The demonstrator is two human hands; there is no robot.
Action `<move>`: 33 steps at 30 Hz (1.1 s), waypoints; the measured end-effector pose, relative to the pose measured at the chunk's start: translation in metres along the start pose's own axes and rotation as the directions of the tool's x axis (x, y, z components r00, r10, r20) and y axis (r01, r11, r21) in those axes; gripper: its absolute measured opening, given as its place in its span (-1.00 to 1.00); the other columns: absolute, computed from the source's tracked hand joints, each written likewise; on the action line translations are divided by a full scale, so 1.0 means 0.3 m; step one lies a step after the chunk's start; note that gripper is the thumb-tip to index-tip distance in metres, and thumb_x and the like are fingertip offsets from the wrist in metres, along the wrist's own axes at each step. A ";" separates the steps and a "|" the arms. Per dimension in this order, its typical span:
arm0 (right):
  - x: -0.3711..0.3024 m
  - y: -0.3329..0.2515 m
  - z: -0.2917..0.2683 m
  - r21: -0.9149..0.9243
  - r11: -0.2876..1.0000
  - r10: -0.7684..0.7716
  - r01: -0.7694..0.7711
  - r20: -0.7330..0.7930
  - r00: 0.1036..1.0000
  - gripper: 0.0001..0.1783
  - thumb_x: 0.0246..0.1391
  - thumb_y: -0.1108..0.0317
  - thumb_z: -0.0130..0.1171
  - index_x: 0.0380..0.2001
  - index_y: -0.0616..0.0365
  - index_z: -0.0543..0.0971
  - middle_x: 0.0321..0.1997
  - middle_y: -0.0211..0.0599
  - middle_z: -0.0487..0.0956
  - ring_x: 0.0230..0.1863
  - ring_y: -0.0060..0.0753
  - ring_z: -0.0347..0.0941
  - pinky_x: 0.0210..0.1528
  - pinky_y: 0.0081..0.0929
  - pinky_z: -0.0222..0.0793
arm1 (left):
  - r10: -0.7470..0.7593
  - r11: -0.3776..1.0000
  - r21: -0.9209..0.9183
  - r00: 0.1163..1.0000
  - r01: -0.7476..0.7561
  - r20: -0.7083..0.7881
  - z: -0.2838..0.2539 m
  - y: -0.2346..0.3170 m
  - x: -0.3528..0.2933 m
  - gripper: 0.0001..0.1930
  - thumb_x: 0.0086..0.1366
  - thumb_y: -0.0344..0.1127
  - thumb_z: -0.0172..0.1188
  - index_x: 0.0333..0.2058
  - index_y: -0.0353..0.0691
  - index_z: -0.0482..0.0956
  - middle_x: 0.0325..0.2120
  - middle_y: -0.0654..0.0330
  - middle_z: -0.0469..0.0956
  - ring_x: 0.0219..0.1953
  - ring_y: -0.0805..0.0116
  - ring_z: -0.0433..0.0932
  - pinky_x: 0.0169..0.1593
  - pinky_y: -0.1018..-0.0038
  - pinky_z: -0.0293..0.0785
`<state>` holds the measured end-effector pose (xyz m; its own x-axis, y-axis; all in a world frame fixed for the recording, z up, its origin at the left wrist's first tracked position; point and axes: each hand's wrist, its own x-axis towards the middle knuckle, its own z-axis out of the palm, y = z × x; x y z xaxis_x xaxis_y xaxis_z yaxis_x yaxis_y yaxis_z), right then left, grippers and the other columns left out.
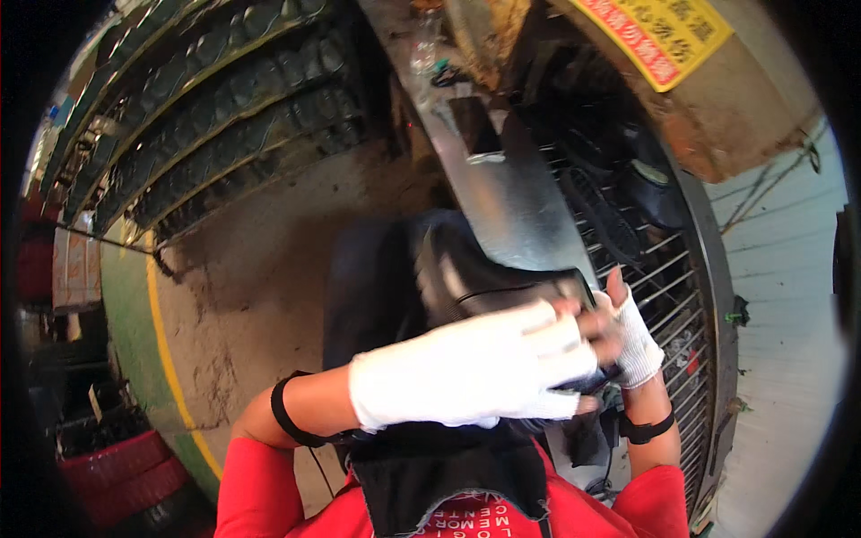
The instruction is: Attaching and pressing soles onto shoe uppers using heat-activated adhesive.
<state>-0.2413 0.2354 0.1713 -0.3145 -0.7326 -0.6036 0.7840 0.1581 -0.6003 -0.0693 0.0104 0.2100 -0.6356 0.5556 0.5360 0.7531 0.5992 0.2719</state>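
Note:
A black boot [457, 273] lies tilted over my lap, its dark sole edge toward the left and its other end at my right hand. My right hand [639, 341], in a white glove with bare fingertips, grips that end; its thumb points up and its other fingers are mostly hidden. Across the near side of the boot reaches my left hand [466, 363], gloved the same way. Its bare fingertips are smeared by motion near the boot's right end, close to my right hand. Whether they pinch anything cannot be made out.
A metal bench plate [511, 197] runs ahead, with a dark flat rectangular object [475, 125] on it. On its right, a barred rack [668, 269] carries several dark shoes [650, 193]. Loaded shelves [242, 90] stand at the far left. Red bins [117, 466] sit lower left.

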 end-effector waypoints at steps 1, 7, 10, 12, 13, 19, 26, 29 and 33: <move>-0.036 -0.001 -0.044 -0.189 0.980 -0.083 0.058 -0.131 0.988 -0.31 0.32 -0.12 0.30 0.20 0.30 0.58 0.05 -0.28 0.64 0.03 -0.43 0.58 0.11 -0.42 0.55 | -0.033 0.999 -0.010 0.999 0.033 0.002 0.004 -0.010 0.029 -0.31 0.03 -0.14 0.47 0.21 -0.03 0.58 0.33 0.02 0.42 0.35 -0.02 0.44 0.37 0.06 0.39; -0.267 -0.011 -0.410 -0.537 0.823 -0.484 0.187 -0.490 0.725 -0.61 0.13 0.18 0.51 -0.13 0.28 0.73 -0.25 -0.40 0.74 -0.27 -0.50 0.67 -0.23 -0.43 0.57 | -0.391 0.905 -0.183 0.920 0.384 -0.004 0.052 -0.086 -0.096 -0.43 0.13 -0.22 0.51 0.15 -0.12 0.64 0.12 0.11 0.61 0.12 -0.01 0.60 0.20 0.15 0.55; -0.388 0.002 -0.657 -0.771 0.533 -0.604 -0.348 -0.635 0.482 -0.55 0.05 0.08 0.52 -0.13 0.22 0.75 -0.30 -0.19 0.78 -0.28 -0.19 0.74 -0.18 -0.25 0.59 | -0.653 0.731 -0.219 0.756 0.646 0.047 0.049 -0.045 -0.337 -0.42 0.08 -0.37 0.53 0.15 -0.16 0.69 -0.01 0.06 0.67 0.09 -0.03 0.63 0.18 0.21 0.58; -0.439 0.050 -0.770 -0.684 0.256 -0.709 -0.683 -0.613 0.349 -0.46 -0.07 0.02 0.50 -0.11 0.21 0.74 -0.26 0.09 0.77 -0.19 0.14 0.74 -0.04 -0.08 0.60 | -0.811 0.582 -0.244 0.576 0.776 -0.103 0.084 0.023 -0.468 -0.52 0.13 -0.46 0.49 0.08 -0.21 0.75 -0.11 0.04 0.72 0.04 -0.01 0.67 0.21 0.25 0.56; -0.470 0.065 -0.804 -0.703 0.303 -0.767 -0.643 -0.580 0.273 -0.45 -0.08 0.05 0.50 -0.09 0.22 0.73 -0.23 0.09 0.76 -0.15 0.16 0.73 -0.01 -0.05 0.60 | -0.842 0.536 -0.271 0.530 0.800 -0.100 0.089 0.049 -0.521 -0.57 0.17 -0.50 0.42 0.07 -0.28 0.74 -0.11 0.05 0.74 0.01 0.06 0.70 0.23 0.28 0.54; -0.162 0.120 -0.752 -0.880 -0.242 -0.880 -0.408 0.021 0.475 -0.45 0.04 0.10 0.47 0.13 -0.02 0.70 0.38 0.02 0.54 0.37 0.19 0.45 0.39 -0.04 0.42 | -0.936 0.303 -0.583 0.351 0.754 -0.034 0.154 0.065 -0.496 -0.65 0.28 -0.52 0.34 0.06 -0.39 0.73 -0.05 0.05 0.75 0.00 0.27 0.72 0.27 0.34 0.48; 0.327 -0.009 -0.578 -0.791 -0.262 -0.682 -0.553 -0.253 0.686 -0.54 0.09 -0.02 0.41 0.00 -0.05 0.78 0.33 0.02 0.54 0.46 0.18 0.28 0.49 0.08 0.20 | -0.835 0.512 -0.485 0.544 0.709 -0.085 0.146 -0.010 -0.398 -0.66 0.28 -0.49 0.38 0.04 -0.37 0.70 -0.25 0.08 0.59 -0.19 0.20 0.58 -0.02 0.38 0.53; 0.221 -0.079 -0.360 -0.842 -0.394 -0.729 -0.370 0.040 0.683 -0.41 -0.12 0.23 0.51 0.04 -0.04 0.58 0.05 -0.12 0.57 0.19 0.06 0.45 0.27 -0.03 0.41 | -0.907 0.334 -0.562 0.420 0.757 0.027 0.139 0.002 -0.383 -0.57 0.29 -0.40 0.44 0.12 -0.36 0.68 -0.13 0.07 0.66 -0.07 0.14 0.62 0.10 0.35 0.52; -0.016 -0.141 -0.007 -0.901 0.315 -0.534 0.299 0.092 0.841 -0.48 0.04 0.34 0.43 0.09 0.06 0.52 -0.01 -0.23 0.57 0.08 -0.25 0.54 0.12 -0.26 0.51 | -0.753 0.628 -0.414 0.650 0.658 -0.109 0.169 -0.023 -0.240 -0.13 0.14 -0.21 0.60 0.41 -0.29 0.44 0.32 -0.05 0.50 0.42 -0.07 0.39 0.47 0.19 0.29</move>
<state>-0.2740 0.2335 0.1986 -0.6337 -0.7611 -0.1386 -0.3290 0.4273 -0.8421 -0.0375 -0.0044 0.1291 -0.9611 -0.1526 0.2304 0.1250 0.5034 0.8550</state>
